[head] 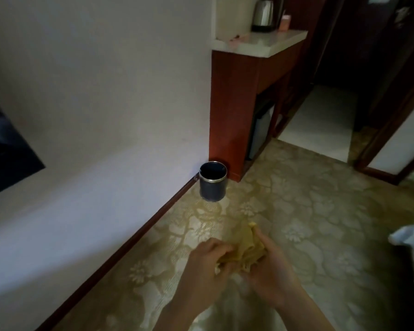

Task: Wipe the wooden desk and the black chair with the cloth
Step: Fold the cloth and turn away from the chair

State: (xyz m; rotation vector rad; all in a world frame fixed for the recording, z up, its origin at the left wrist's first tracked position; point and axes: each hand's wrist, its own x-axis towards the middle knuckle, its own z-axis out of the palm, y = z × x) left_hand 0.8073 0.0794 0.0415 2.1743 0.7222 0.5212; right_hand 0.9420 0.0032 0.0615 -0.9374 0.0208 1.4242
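Both hands point(237, 266) grip yellow cloth point(247, 249), bunched, crumpled.

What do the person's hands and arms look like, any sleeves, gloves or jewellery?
Two bare hands, the left hand and right hand: no gloves, and no ring, watch or bracelet that shows. The forearms are bare too, with no sleeve in view down to the frame's edge. The picture is dim, so small marks could be missed.

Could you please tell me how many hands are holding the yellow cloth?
2: the left hand grips the left end of the cloth, the right hand its right side.
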